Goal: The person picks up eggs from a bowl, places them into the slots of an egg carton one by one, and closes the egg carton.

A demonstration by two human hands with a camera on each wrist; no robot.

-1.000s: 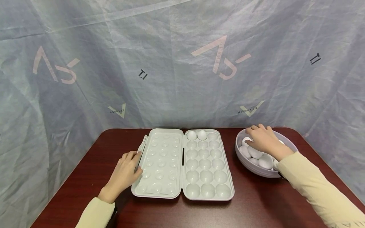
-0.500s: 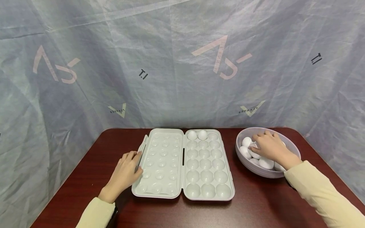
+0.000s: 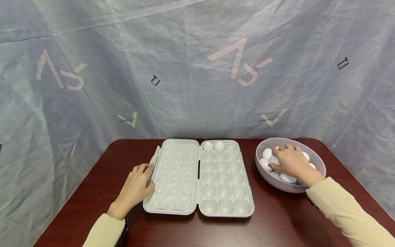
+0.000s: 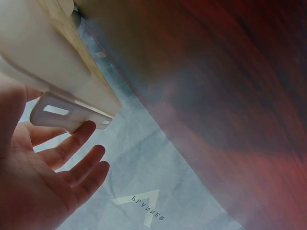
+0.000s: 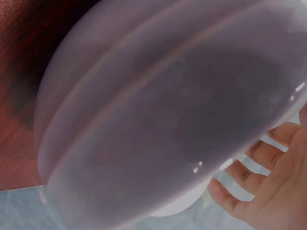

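Note:
An egg box (image 3: 198, 211) of pale plastic lies unfolded on the table, lid half on the left, cupped half on the right. Two white eggs (image 3: 219, 146) sit in its far row of cups. My left hand (image 3: 135, 185) holds the lid's left edge, with the thumb on the rim and fingers at the slotted latch flap (image 4: 67, 113). To the right, a lilac bowl (image 3: 279, 185) is filled with white eggs. My right hand (image 3: 291, 160) reaches into it, thumb and fingers round an egg (image 3: 273, 160). In the right wrist view, the bowl's wall hides most of the eggs.
The dark red wooden table (image 3: 172, 230) has its far edge close behind the box and bowl. A grey-blue printed cloth (image 3: 185, 85) hangs behind it.
My right hand has moved slightly right and down into the bowl, and its fingers have come round an egg. The left hand and the egg box have stayed in place.

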